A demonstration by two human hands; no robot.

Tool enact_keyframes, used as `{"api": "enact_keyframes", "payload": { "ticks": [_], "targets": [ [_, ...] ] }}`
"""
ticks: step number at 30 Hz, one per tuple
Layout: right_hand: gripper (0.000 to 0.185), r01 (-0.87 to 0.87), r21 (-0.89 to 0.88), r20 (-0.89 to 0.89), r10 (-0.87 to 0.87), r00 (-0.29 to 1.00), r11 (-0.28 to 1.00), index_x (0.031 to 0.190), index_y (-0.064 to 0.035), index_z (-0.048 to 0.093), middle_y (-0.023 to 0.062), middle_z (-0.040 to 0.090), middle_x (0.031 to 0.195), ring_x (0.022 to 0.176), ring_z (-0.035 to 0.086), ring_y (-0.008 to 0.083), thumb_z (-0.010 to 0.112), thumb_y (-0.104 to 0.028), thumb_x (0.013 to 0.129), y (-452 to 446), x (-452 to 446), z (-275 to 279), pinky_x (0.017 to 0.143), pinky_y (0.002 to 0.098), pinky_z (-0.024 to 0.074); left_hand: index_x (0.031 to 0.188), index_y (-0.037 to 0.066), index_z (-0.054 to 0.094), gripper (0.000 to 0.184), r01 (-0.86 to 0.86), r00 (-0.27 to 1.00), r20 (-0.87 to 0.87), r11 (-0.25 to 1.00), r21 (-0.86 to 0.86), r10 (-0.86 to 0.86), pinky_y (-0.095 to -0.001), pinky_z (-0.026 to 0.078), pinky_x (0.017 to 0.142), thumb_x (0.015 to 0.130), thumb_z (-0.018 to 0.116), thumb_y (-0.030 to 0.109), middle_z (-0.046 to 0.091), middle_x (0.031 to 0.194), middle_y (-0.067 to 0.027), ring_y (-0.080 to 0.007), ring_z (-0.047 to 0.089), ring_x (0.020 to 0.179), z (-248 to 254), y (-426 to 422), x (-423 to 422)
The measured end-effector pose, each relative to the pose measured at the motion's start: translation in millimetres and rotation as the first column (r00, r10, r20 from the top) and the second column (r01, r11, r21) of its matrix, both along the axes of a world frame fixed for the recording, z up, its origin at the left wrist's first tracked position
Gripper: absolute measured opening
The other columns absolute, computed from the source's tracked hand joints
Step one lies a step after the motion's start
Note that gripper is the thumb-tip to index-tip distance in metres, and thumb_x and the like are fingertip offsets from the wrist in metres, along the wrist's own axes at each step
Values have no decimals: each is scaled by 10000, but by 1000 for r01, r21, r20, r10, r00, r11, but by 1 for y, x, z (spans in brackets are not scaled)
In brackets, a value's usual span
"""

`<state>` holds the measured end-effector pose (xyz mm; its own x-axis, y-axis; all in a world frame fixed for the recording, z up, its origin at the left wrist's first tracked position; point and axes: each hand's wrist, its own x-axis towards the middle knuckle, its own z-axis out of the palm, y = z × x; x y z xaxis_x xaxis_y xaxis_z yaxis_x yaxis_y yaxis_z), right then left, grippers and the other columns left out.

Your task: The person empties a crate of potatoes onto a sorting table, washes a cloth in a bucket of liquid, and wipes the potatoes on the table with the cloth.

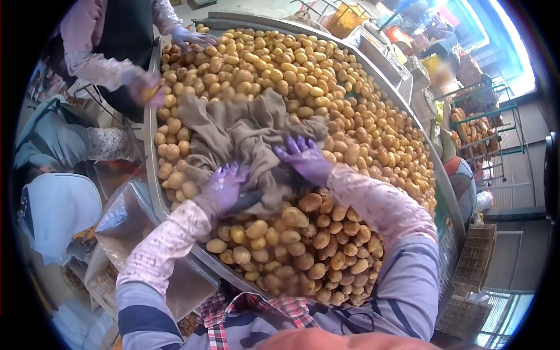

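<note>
Potatoes (361, 140) lie loose all round both hands, so working the cloth (233, 125) over them probably calls for flat palms, light even pressure and both sides moved together, lest some roll. Cloth sits under the fingers and spreads ahead of and between both hands: grey-brown, rumpled, soft deep folds, uneven edges. Right hand (304, 158): purple-gloved, fingers spread on it. Left hand (224, 185): same glove, fingers bent; cannot tell whether pinching cloth.
</note>
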<state>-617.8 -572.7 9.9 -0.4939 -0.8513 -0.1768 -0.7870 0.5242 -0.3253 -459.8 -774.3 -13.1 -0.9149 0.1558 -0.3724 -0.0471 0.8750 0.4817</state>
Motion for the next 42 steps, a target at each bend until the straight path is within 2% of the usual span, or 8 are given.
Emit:
{"api": "enact_keyframes", "payload": {
  "ticks": [14, 20, 26, 30, 33, 36, 38, 42],
  "targets": [
    [673, -10, 86, 263, -13, 965, 996, 1434, -238, 239, 253, 198, 1461, 1344, 201, 449, 519, -424, 852, 9, -55, -52, 1082, 547, 179, 1383, 103, 359, 821, -174, 983, -53, 985, 0, 174, -456, 256, 1074, 786, 495, 650, 310, 1417, -247, -378, 319, 1306, -23, -6, 10],
    [424, 423, 219, 135, -457, 879, 879, 1291, -155, 460, 229, 497, 1263, 1164, 492, 371, 478, -196, 870, -30, -24, -2, 989, 476, 367, 933, 38, 663, 444, -455, 875, -42, 848, 273, 483, -422, 480, 767, 739, 689, 437, 666, 868, -182, -345, 639, 838, -10, -8, -33],
    [252, 156, 106, -379, -105, 919, 982, 1034, -82, 625, 130, 655, 906, 831, 633, 283, 568, -220, 831, 2, -76, 112, 768, 360, 503, 895, 76, 672, 302, -306, 855, -157, 726, 615, 493, -340, 460, 633, 810, 656, 365, 630, 788, -73, -185, 566, 695, 33, -61, -61],
    [291, 683, -398, 702, -276, 657, 613, 945, 45, 587, 64, 604, 759, 614, 539, 204, 523, -234, 891, 62, -68, 219, 683, 313, 499, 868, 75, 658, 211, -105, 911, -235, 742, 662, 339, -252, 427, 615, 895, 569, 264, 600, 772, 1, -74, 512, 665, 154, -38, -46],
    [272, 778, -265, 862, -222, 456, 570, 991, 33, 586, 77, 592, 842, 729, 565, 203, 533, -212, 887, 116, 17, 290, 719, 306, 498, 940, 33, 631, 200, -142, 979, 59, 443, 885, 195, -252, 459, 719, 876, 581, 215, 632, 802, -21, -116, 592, 770, 225, 4, 13],
    [249, 549, -56, 913, -180, 366, 834, 1028, -39, 621, 92, 624, 929, 804, 607, 156, 559, -195, 844, 167, 53, 265, 723, 269, 487, 1081, 33, 606, 349, 48, 995, -97, 799, 600, 13, -305, 469, 811, 856, 612, 300, 638, 931, -131, -193, 618, 866, 204, 46, 52],
    [377, -186, 249, -37, 201, 979, 951, 1170, -78, 544, 169, 554, 1140, 1065, 542, 239, 601, -232, 831, 171, 82, 250, 918, 357, 427, 1214, 37, 531, 567, 53, 991, -135, 927, 370, -3, -349, 437, 917, 829, 613, 446, 582, 1138, -216, -291, 580, 1041, 187, 70, 81],
    [620, 89, 105, -322, -51, 945, 990, 1398, -151, 319, 187, 219, 1482, 1379, 143, 394, 561, -365, 869, 129, 128, 169, 1121, 499, 82, 1408, 95, 279, 817, -171, 861, -503, 974, -150, 73, -517, 211, 1068, 812, 494, 611, 322, 1402, -254, -447, 285, 1299, 66, 126, 92]
  ]
}}
